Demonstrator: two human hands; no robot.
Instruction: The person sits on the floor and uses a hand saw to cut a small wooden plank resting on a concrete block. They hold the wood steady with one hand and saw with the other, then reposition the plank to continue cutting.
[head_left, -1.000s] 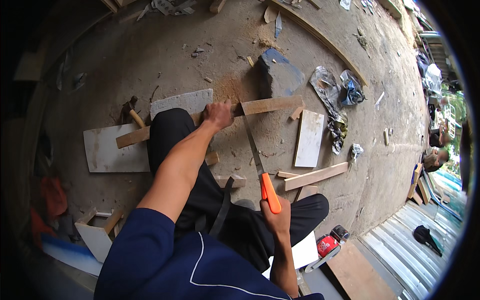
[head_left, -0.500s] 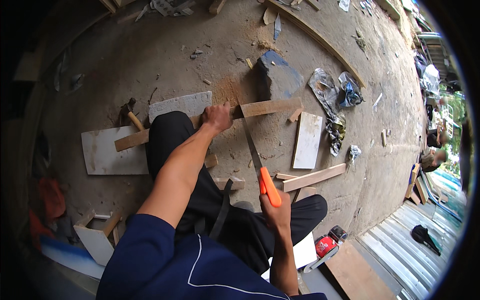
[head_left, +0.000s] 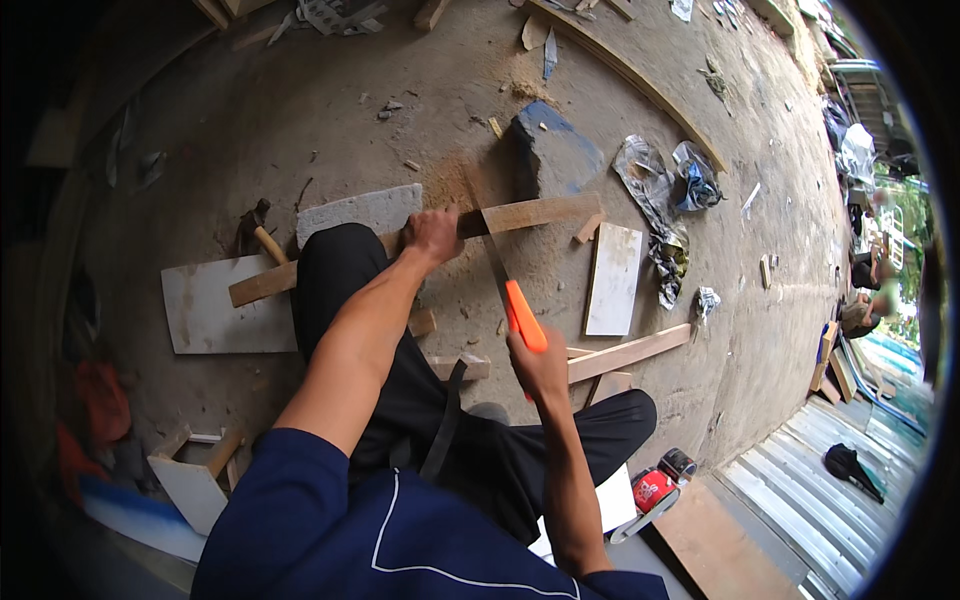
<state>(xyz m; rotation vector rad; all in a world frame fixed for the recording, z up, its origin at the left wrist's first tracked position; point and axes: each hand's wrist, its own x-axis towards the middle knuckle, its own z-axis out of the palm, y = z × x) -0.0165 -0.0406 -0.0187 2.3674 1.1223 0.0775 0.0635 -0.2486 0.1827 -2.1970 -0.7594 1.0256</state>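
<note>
the concrete floor (head_left: 745, 300) spreads under everything, its widest open stretch off to the right, past the crumpled plastic (head_left: 650, 180). the left leg (head_left: 345, 262), in dark trousers, is bent so that its knee lies over the plank (head_left: 545, 210). that plank is ahead of the person, its long axis running across the body and slanting farther away toward the right. its left end overlaps a white board (head_left: 215, 310); its right end reaches the near side of a dark block (head_left: 560, 150), though i cannot tell whether the two touch. a white panel (head_left: 614, 280) and a timber strip (head_left: 640, 353) lie to the right of the working space, bounding it there.

the saw (head_left: 499, 263) lies nearly crosswise to the plank, pointing away and leaning left; its far tip is blurred. bare floor lies on both sides of the blade, nearer than the plank and beyond it.

of the hands, the left hand (head_left: 433, 235) is nearer the plank, clamped over it just left of the blade. the right hand (head_left: 538, 368) is wrapped round the orange handle (head_left: 526, 318), on the near side. smallest, a wood offcut (head_left: 590, 229) lies by the plank's right end.
</note>
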